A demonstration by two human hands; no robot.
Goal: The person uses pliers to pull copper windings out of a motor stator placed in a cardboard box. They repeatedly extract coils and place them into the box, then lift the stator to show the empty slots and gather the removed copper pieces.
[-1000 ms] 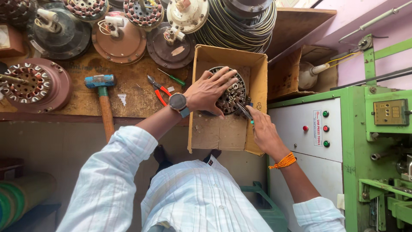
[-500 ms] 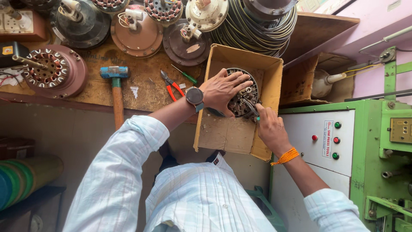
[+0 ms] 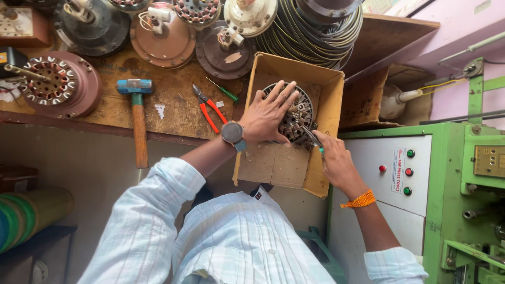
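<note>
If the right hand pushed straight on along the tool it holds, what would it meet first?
Most likely the round stator in the cardboard box: the right hand points its tool at the stator's edge, beside the left hand. Depth is hard to judge.

A: What do the hands hold?

B: Seen from above, the left hand (image 3: 271, 113) lies spread flat on a round wound motor stator (image 3: 294, 117) inside an open cardboard box (image 3: 279, 163). The right hand (image 3: 336, 160) keeps a closed grip on a slim tool (image 3: 312, 138), its tip touching the stator's edge.

A: And around them?

B: The box juts over the front edge of a wooden bench (image 3: 173, 100). On the bench, left of the box, lie red-handled pliers (image 3: 209, 109), a green screwdriver (image 3: 223, 90) and a blue-headed hammer (image 3: 137, 113). Fan motor housings (image 3: 163, 37) crowd the back. A green machine (image 3: 463, 173) with coloured buttons stands to the right.
</note>
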